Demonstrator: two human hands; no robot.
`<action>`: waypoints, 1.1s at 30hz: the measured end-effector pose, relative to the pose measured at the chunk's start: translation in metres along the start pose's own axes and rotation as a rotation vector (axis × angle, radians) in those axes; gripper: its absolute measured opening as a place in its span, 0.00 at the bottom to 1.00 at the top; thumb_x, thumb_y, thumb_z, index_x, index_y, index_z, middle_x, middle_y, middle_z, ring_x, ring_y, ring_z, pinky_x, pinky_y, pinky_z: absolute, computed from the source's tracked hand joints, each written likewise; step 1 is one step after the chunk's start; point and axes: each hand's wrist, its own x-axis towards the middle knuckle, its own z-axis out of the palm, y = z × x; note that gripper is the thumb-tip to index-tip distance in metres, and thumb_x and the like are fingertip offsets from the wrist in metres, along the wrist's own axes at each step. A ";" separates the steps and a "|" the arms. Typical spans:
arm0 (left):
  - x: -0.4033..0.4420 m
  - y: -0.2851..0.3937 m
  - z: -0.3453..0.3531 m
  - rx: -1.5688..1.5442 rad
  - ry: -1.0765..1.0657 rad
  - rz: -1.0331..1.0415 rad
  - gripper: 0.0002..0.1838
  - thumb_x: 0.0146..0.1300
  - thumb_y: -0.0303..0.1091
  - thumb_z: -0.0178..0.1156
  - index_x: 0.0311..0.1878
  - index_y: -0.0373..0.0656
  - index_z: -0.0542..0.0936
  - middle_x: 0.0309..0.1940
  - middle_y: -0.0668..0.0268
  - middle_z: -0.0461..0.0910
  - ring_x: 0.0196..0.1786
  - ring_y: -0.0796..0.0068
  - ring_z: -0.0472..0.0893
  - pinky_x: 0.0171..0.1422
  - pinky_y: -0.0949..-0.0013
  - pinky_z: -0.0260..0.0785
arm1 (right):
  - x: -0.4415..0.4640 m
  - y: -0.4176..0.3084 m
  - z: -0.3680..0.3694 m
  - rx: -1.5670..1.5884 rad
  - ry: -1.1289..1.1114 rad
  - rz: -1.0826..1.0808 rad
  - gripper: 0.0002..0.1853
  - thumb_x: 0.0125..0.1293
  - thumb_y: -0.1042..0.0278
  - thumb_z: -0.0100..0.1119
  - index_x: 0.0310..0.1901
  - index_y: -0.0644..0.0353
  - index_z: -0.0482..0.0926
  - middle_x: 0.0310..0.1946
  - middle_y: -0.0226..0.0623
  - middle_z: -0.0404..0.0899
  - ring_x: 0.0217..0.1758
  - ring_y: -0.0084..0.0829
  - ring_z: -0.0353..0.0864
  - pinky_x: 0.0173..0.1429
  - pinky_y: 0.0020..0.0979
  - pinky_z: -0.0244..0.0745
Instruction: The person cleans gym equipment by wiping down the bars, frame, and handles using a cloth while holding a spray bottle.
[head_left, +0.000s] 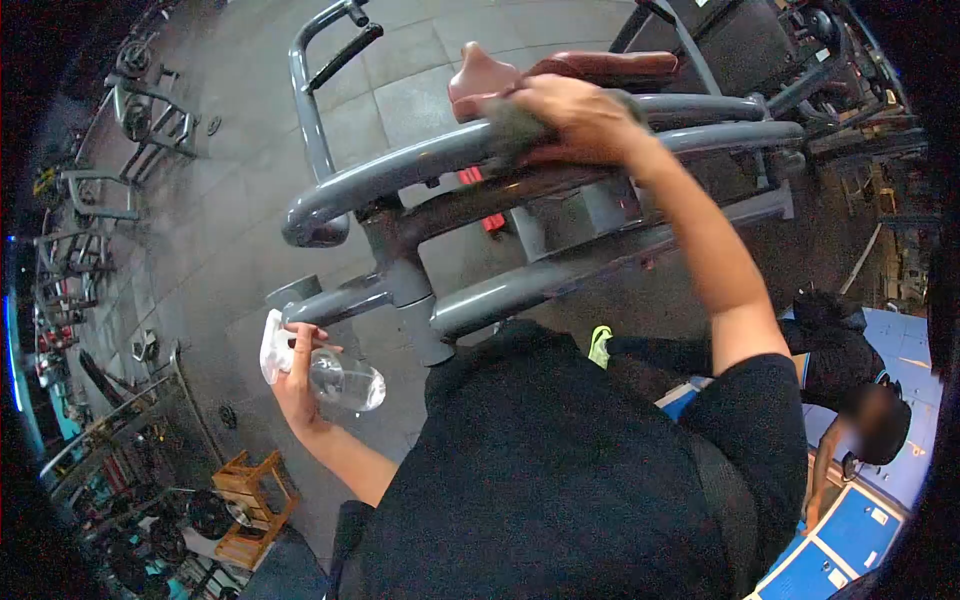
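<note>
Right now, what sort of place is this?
Probably a gym: grey exercise machine under the right hand, more machines at picture left, and what look like weight plates lower left.

A machine frame [400, 157] is stretching across the floor [250, 190] before the person. The right hand [582, 112] is pressing a cloth [515, 128] onto its upper tube, and a pad [600, 65] is sitting just beyond. To the left, a spray bottle [345, 380] is resting in the left hand [297, 372], near a lower tube's end. A wooden stand [255, 505] is standing farther back on that side; lockers [870, 525] are standing behind on the right, another person [838, 365] bending beside them.
</note>
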 end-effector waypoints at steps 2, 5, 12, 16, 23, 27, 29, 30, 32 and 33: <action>0.001 0.006 0.003 0.004 0.007 -0.007 0.08 0.75 0.31 0.64 0.47 0.34 0.80 0.35 0.61 0.81 0.35 0.72 0.84 0.39 0.64 0.82 | -0.057 0.045 -0.023 0.045 0.003 0.128 0.31 0.60 0.54 0.76 0.61 0.60 0.77 0.61 0.47 0.78 0.68 0.50 0.76 0.73 0.44 0.72; 0.000 0.013 0.006 -0.002 0.019 0.021 0.09 0.74 0.31 0.64 0.47 0.34 0.80 0.35 0.61 0.81 0.34 0.72 0.84 0.39 0.65 0.82 | -0.134 0.114 -0.051 -0.003 0.080 0.230 0.29 0.61 0.64 0.76 0.61 0.62 0.76 0.62 0.45 0.77 0.70 0.48 0.74 0.76 0.42 0.68; 0.005 -0.011 -0.013 0.013 0.008 -0.040 0.18 0.73 0.31 0.64 0.61 0.33 0.76 0.38 0.61 0.80 0.39 0.70 0.84 0.40 0.64 0.84 | -0.114 0.079 -0.030 -0.087 -0.013 0.348 0.30 0.62 0.54 0.74 0.60 0.63 0.77 0.55 0.47 0.75 0.61 0.50 0.75 0.68 0.44 0.70; 0.007 -0.023 -0.017 0.004 0.038 -0.046 0.21 0.74 0.28 0.63 0.65 0.32 0.74 0.38 0.62 0.80 0.39 0.71 0.84 0.39 0.63 0.84 | -0.031 0.009 0.017 -0.073 0.031 0.183 0.33 0.65 0.44 0.70 0.61 0.62 0.76 0.58 0.49 0.76 0.63 0.52 0.76 0.68 0.48 0.71; 0.007 -0.030 -0.020 -0.005 0.041 -0.026 0.14 0.74 0.28 0.63 0.58 0.33 0.78 0.36 0.61 0.81 0.35 0.70 0.85 0.39 0.64 0.84 | 0.097 -0.079 0.062 0.013 -0.017 -0.096 0.25 0.69 0.45 0.66 0.44 0.64 0.76 0.43 0.47 0.79 0.47 0.47 0.82 0.51 0.43 0.80; 0.008 -0.023 -0.021 0.073 0.023 -0.024 0.08 0.75 0.29 0.63 0.50 0.34 0.80 0.36 0.61 0.81 0.34 0.70 0.85 0.40 0.66 0.81 | 0.144 -0.139 0.125 -0.322 -0.099 -0.212 0.12 0.67 0.62 0.57 0.33 0.63 0.80 0.33 0.39 0.79 0.37 0.35 0.81 0.40 0.36 0.77; 0.008 -0.027 -0.019 0.066 0.007 0.031 0.08 0.75 0.30 0.63 0.48 0.34 0.80 0.36 0.61 0.81 0.34 0.70 0.85 0.40 0.67 0.80 | 0.162 -0.162 0.168 -0.527 -0.391 -0.252 0.12 0.64 0.61 0.61 0.36 0.58 0.89 0.36 0.39 0.85 0.39 0.35 0.83 0.39 0.38 0.76; 0.009 -0.027 -0.017 0.052 0.018 0.084 0.07 0.75 0.31 0.63 0.45 0.35 0.80 0.36 0.60 0.81 0.33 0.69 0.86 0.41 0.67 0.79 | 0.169 -0.167 0.171 -0.539 -0.509 -0.279 0.12 0.63 0.60 0.61 0.37 0.54 0.91 0.39 0.39 0.86 0.41 0.36 0.84 0.39 0.39 0.76; 0.007 -0.024 -0.018 0.053 0.006 0.048 0.08 0.75 0.31 0.63 0.45 0.35 0.81 0.36 0.60 0.81 0.33 0.69 0.86 0.41 0.68 0.78 | 0.171 -0.163 0.170 -0.447 -0.518 -0.251 0.11 0.63 0.60 0.62 0.37 0.55 0.90 0.40 0.39 0.86 0.43 0.35 0.85 0.44 0.38 0.77; 0.006 -0.022 -0.017 0.050 0.018 0.002 0.08 0.76 0.31 0.62 0.45 0.34 0.81 0.36 0.60 0.81 0.33 0.68 0.86 0.41 0.68 0.77 | 0.168 -0.160 0.164 -0.420 -0.456 -0.235 0.11 0.64 0.60 0.62 0.39 0.55 0.89 0.40 0.39 0.86 0.44 0.35 0.85 0.47 0.38 0.78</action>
